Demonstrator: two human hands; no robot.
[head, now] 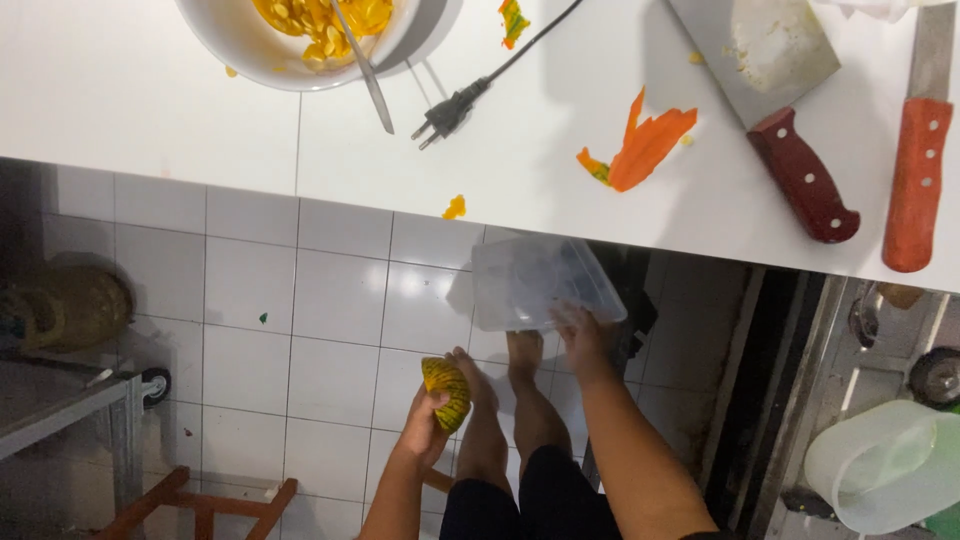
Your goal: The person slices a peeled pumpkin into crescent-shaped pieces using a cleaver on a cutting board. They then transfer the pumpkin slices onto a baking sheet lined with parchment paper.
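Note:
My left hand [428,425] grips a yellow-green striped piece of squash rind [447,392] low over the tiled floor, beside my bare feet. My right hand [580,335] holds the near edge of a clear plastic container [540,282] just under the edge of the white counter [150,110]. The container looks empty.
On the counter lie a white bowl [215,40] of yellow pieces with a spoon [368,75], a black power plug [447,112], orange peel [645,148], a cleaver [800,170] and a red-handled knife [915,180]. A white tub [885,465] stands lower right; a wooden stool [200,505] lower left.

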